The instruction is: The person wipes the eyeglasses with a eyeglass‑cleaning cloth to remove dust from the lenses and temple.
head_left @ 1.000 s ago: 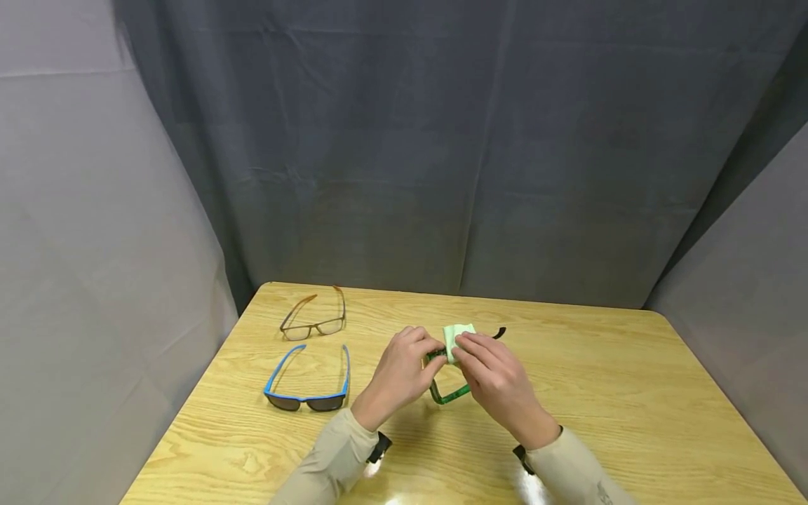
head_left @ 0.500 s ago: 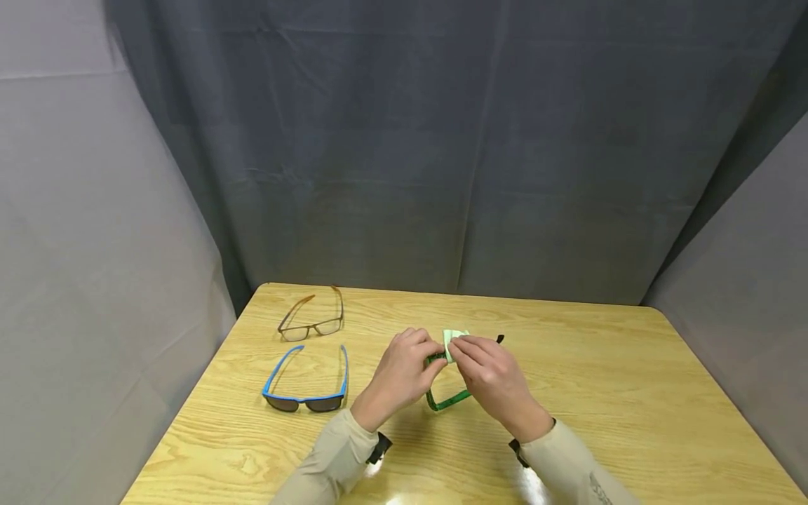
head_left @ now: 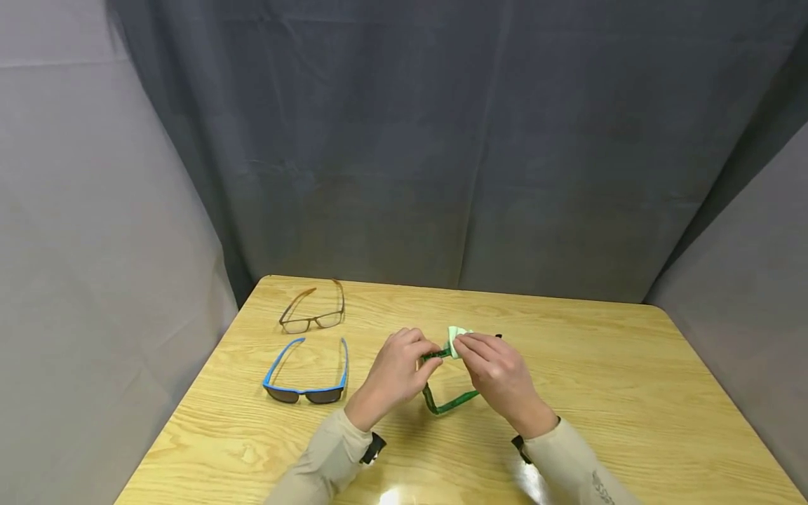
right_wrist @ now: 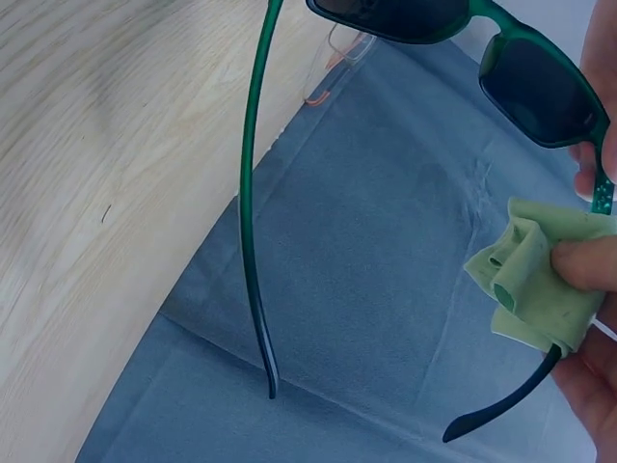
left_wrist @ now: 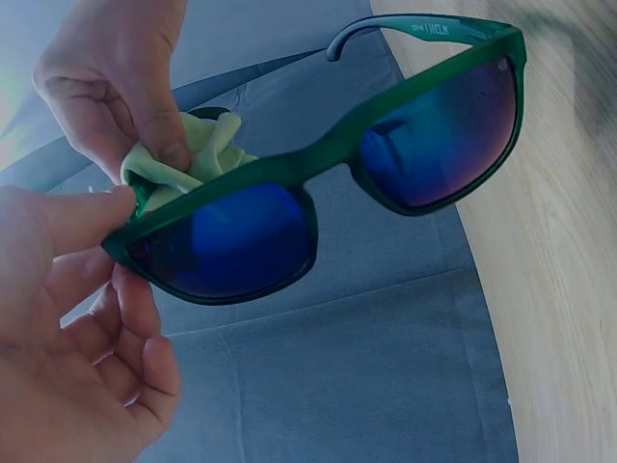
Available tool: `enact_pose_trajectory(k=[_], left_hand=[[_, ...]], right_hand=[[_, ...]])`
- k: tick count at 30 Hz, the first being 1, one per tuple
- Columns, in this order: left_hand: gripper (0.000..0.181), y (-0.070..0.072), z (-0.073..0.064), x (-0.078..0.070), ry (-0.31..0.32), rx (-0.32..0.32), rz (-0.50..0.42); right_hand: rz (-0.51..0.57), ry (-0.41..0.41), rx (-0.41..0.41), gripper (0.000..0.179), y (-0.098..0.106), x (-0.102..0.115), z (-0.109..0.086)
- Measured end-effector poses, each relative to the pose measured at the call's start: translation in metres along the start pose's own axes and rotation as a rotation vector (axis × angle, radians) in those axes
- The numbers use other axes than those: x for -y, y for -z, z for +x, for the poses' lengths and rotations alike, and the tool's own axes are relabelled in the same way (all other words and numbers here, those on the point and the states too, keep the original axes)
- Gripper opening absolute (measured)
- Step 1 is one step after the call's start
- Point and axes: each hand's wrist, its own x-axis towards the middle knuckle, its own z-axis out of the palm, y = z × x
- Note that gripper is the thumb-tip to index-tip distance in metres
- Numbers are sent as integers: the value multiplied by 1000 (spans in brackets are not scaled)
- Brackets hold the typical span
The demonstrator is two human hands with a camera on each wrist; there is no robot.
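Observation:
Green sunglasses (left_wrist: 333, 145) with blue mirrored lenses are held above the table, arms unfolded. My left hand (head_left: 398, 368) pinches them at one front corner, by the hinge, between thumb and fingers. A pale green cloth (right_wrist: 540, 275) is wrapped round the arm on that same side. My right hand (head_left: 501, 379) pinches the cloth over this arm, and the dark arm tip (right_wrist: 492, 410) sticks out beyond it. The other arm (right_wrist: 253, 212) of the sunglasses stands free. In the head view my right hand hides part of the frame.
On the left of the wooden table (head_left: 606, 393) lie blue-framed sunglasses (head_left: 304, 391) with dark lenses. Behind them are brown-framed eyeglasses (head_left: 312, 322), arms open. A dark grey curtain (head_left: 379, 140) hangs past the table's far edge, with lighter cloth at both sides.
The cloth and my right fingers have slid a little along the arm, away from my left fingers. The green front has tipped slightly lower. My left hand keeps its pinch.

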Motion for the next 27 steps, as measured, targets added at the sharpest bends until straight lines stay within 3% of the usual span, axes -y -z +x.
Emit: enact_pose_trajectory(k=[11,27], left_hand=[[10,3,-8,7,4,-22,108],[9,12,-12,15,10,-43,63]], right_hand=[[-12,-23,27,35,5,-6,0],[8,-48,-25,32,5,-17,-4]])
